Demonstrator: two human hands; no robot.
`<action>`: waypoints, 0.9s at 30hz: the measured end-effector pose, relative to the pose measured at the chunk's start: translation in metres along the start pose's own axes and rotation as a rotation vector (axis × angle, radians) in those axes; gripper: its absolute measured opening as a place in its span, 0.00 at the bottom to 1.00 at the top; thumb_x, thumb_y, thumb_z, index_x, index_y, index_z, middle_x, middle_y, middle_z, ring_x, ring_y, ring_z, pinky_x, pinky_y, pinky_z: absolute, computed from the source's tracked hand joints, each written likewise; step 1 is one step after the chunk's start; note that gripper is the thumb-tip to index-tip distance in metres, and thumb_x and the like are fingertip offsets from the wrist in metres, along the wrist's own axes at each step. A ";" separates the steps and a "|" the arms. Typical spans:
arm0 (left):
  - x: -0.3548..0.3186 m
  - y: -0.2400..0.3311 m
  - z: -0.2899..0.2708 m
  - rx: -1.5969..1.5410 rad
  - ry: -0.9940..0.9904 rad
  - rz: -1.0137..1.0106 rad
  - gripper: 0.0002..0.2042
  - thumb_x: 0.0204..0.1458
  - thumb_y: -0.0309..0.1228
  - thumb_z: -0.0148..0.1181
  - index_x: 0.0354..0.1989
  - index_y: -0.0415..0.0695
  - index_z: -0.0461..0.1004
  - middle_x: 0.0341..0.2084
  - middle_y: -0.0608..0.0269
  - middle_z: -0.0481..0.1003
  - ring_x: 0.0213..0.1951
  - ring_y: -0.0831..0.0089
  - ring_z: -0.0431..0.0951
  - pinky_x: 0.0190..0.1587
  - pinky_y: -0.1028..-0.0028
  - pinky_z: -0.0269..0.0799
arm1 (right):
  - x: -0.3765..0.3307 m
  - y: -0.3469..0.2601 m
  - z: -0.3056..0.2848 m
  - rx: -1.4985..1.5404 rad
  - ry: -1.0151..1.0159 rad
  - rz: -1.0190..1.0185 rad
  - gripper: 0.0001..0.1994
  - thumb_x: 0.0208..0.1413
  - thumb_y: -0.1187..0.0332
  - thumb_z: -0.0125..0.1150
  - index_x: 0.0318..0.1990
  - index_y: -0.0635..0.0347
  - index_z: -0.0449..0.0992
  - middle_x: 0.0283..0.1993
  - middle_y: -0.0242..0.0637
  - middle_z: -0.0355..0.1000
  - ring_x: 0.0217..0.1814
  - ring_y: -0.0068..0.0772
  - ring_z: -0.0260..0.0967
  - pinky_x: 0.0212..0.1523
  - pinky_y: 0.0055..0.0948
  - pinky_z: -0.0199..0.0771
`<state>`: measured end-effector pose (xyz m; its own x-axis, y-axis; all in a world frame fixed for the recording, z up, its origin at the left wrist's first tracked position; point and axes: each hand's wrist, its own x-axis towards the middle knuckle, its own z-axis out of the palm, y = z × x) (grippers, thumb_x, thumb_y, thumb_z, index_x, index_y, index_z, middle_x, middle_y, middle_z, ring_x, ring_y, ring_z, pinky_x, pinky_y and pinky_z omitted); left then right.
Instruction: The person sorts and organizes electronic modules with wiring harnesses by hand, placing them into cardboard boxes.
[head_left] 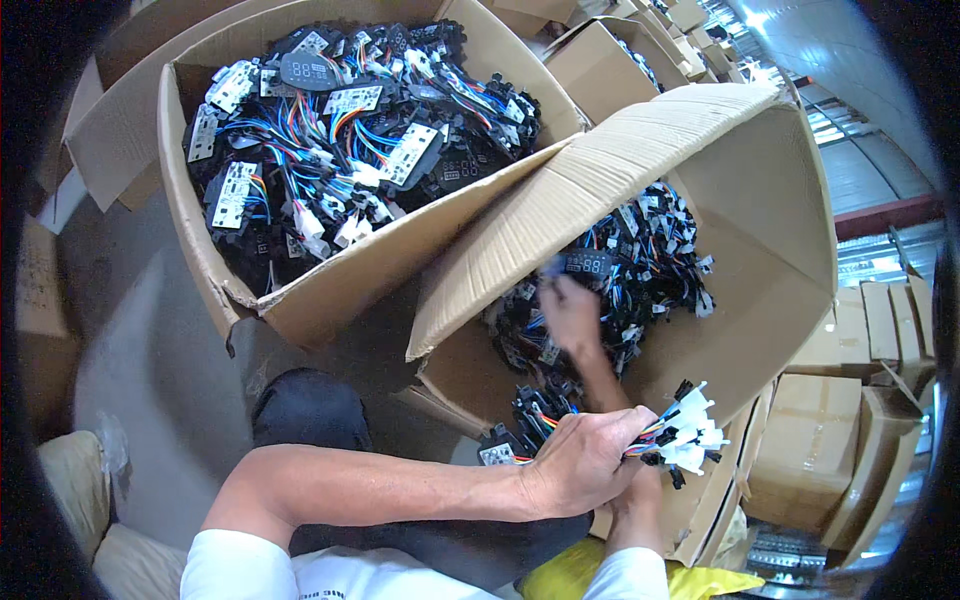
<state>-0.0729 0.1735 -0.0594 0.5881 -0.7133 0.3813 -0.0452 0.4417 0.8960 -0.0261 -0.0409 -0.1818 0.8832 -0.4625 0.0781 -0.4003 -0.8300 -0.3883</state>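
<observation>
My left hand (580, 462) is shut on a bundle of coloured wires (650, 432) that ends in white plastic connectors (692, 436); small circuit boards (497, 454) hang from the bundle's other end. My right hand (570, 315), blurred, reaches into a tilted cardboard box (770, 210). Its fingers are curled around a black display module (588, 264) on top of the pile of black modules and wires (660, 250) in that box.
A second large open cardboard box (330, 280) at the upper left is full of white circuit boards (235, 190) with blue, red and orange wires. More cardboard boxes (600, 60) stand behind and stacked boxes (830, 420) at the right. My dark-trousered knee (310, 410) is below; a yellow cushion (570, 580) lies at the bottom.
</observation>
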 end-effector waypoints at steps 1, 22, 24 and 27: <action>0.000 -0.002 -0.003 0.001 0.005 -0.004 0.14 0.49 0.22 0.61 0.45 0.41 0.71 0.32 0.47 0.78 0.37 0.42 0.80 0.35 0.51 0.75 | -0.004 -0.015 -0.031 0.175 0.021 0.107 0.13 0.63 0.62 0.62 0.29 0.62 0.76 0.21 0.38 0.76 0.22 0.33 0.75 0.24 0.35 0.71; 0.009 -0.007 0.019 -0.083 -0.023 -0.069 0.12 0.56 0.21 0.64 0.49 0.40 0.80 0.37 0.55 0.83 0.40 0.66 0.84 0.43 0.66 0.78 | -0.100 -0.007 -0.230 0.355 0.482 0.129 0.08 0.67 0.69 0.63 0.39 0.63 0.84 0.34 0.25 0.75 0.34 0.14 0.65 0.37 0.19 0.66; 0.015 -0.006 0.021 -0.239 0.006 -0.325 0.09 0.61 0.21 0.60 0.48 0.40 0.81 0.39 0.64 0.83 0.38 0.79 0.80 0.42 0.71 0.77 | -0.102 0.003 -0.245 0.333 0.515 0.020 0.05 0.67 0.71 0.63 0.39 0.62 0.82 0.35 0.23 0.74 0.35 0.14 0.64 0.38 0.20 0.67; 0.031 -0.012 0.008 -0.330 0.121 -0.364 0.11 0.64 0.29 0.60 0.51 0.37 0.77 0.38 0.61 0.82 0.40 0.78 0.76 0.47 0.70 0.75 | -0.106 -0.005 -0.217 0.294 0.282 0.069 0.05 0.65 0.70 0.65 0.40 0.59 0.75 0.36 0.22 0.72 0.38 0.15 0.65 0.39 0.21 0.68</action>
<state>-0.0604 0.1416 -0.0567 0.6089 -0.7932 0.0109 0.4261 0.3386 0.8389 -0.1709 -0.0556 0.0112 0.7387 -0.6152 0.2755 -0.3335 -0.6887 -0.6438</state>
